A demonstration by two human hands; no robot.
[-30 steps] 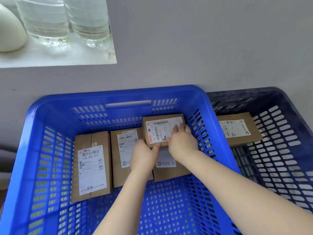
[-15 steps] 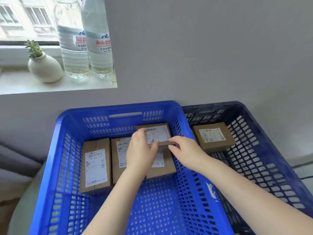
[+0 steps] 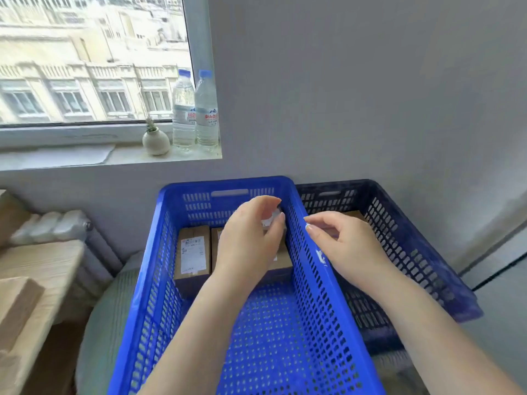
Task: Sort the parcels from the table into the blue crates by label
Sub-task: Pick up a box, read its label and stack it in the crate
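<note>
While both hands hung over the crates, neither one held a parcel. The left hand [image 3: 251, 238] was above the far end of the bright blue crate [image 3: 171, 252], with its fingers loosely bent and nothing in them. The right hand [image 3: 345, 240] was just over the wall between the two crates, its fingers loosely curled and empty too. The hands were near each other but did not touch.

Brown parcels lay flat at the far end of the bright blue crate. One parcel [image 3: 194, 252] on the left showed its white label. More parcels lay to its right, but the left hand hid most of them, so I could not count them.

The dark blue crate [image 3: 413, 238] stood just right of the bright one, touching it. A bit of brown parcel [image 3: 353, 215] showed at its far end, behind the right hand.

Two water bottles [image 3: 196, 109] and a small white vase [image 3: 155, 141] stood on the window sill [image 3: 71, 158], far and to the left. A wooden table [image 3: 37, 266] was at the left edge.
</note>
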